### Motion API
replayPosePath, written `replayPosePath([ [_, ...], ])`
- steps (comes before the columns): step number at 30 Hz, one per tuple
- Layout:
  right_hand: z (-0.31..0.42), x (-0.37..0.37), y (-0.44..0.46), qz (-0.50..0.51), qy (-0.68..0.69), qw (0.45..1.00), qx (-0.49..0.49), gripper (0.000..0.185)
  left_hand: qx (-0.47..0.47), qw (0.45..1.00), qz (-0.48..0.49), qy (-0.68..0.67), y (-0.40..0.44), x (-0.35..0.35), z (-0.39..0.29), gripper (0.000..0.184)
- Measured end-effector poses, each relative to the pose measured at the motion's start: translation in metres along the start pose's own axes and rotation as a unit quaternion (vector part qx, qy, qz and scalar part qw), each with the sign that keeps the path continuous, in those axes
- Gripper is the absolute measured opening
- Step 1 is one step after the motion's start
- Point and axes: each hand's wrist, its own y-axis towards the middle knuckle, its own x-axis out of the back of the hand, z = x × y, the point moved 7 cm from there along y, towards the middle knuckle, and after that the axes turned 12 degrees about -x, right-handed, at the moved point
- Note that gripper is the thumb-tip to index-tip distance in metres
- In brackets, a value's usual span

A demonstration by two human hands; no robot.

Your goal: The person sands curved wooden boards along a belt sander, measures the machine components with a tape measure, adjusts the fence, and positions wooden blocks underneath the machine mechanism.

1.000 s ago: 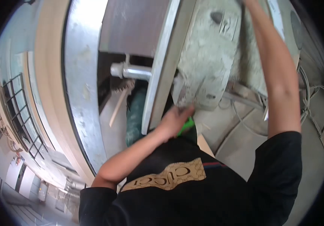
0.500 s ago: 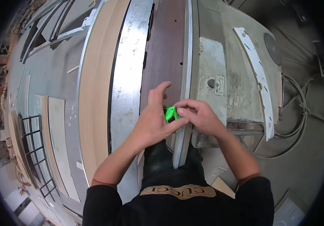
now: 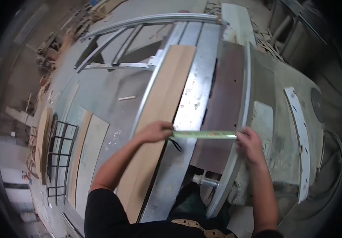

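A pale green tape measure blade (image 3: 204, 135) is stretched out between my two hands, crossing the metal table strip (image 3: 194, 95) and the dark brown panel (image 3: 226, 91). My left hand (image 3: 157, 131) is closed at the blade's left end, over the light wood board (image 3: 167, 83); the tape case is hidden in it, and a black strap hangs below. My right hand (image 3: 250, 143) pinches the other end of the blade beside the metal rail (image 3: 245, 87).
A grey-green machine surface (image 3: 286, 103) with a long white strip (image 3: 299, 139) lies to the right. At the left are a black metal grid (image 3: 61, 158) and leaning boards (image 3: 91, 150). A metal frame (image 3: 119, 65) stands at the upper left.
The hands, together at the green tape measure half a second ago, are now apart with the blade pulled out between them. The view has shifted, showing more of the table's far end.
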Motion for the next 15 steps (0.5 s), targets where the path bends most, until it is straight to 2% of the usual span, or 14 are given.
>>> replayPosePath([
  [1, 0.001, -0.003, 0.011, -0.002, -0.099, 0.995, 0.014, 0.025, 0.042, 0.999, -0.007, 0.023, -0.004, 0.018, 0.018, 0.035],
  [3, 0.008, -0.003, 0.032, -0.103, -0.227, 0.947, 0.202, 0.041, 0.116, 0.990, -0.010, 0.085, -0.005, 0.047, 0.017, 0.036],
  [4, 0.034, -0.003, 0.027, -0.201, -0.285, 0.916, 0.199, 0.043, 0.118, 0.988, -0.018, 0.099, 0.002, 0.056, 0.037, 0.035],
  [5, 0.044, 0.008, 0.045, -0.245, -0.322, 0.894, 0.194, 0.047, 0.094, 0.991, -0.036, 0.084, 0.012, 0.065, 0.044, 0.033],
  [7, 0.065, 0.032, 0.087, -0.345, -0.384, 0.825, 0.231, 0.054, 0.107, 0.988, -0.059, 0.091, 0.035, 0.081, 0.046, 0.030],
  [9, 0.084, 0.050, 0.132, -0.402, -0.433, 0.775, 0.223, 0.061, 0.071, 0.990, -0.030, 0.121, 0.067, 0.087, 0.045, 0.031],
  [13, 0.113, 0.071, 0.207, -0.445, -0.477, 0.740, 0.165, 0.077, 0.029, 0.978, 0.037, 0.203, 0.139, 0.090, 0.052, 0.033],
  [14, 0.108, 0.085, 0.240, -0.474, -0.504, 0.701, 0.170, 0.083, 0.010, 0.975, 0.045, 0.216, 0.156, 0.091, 0.056, 0.033],
  [15, 0.095, 0.083, 0.255, -0.464, -0.509, 0.707, 0.160, 0.083, 0.026, 0.971, 0.054, 0.231, 0.171, 0.093, 0.059, 0.037],
])
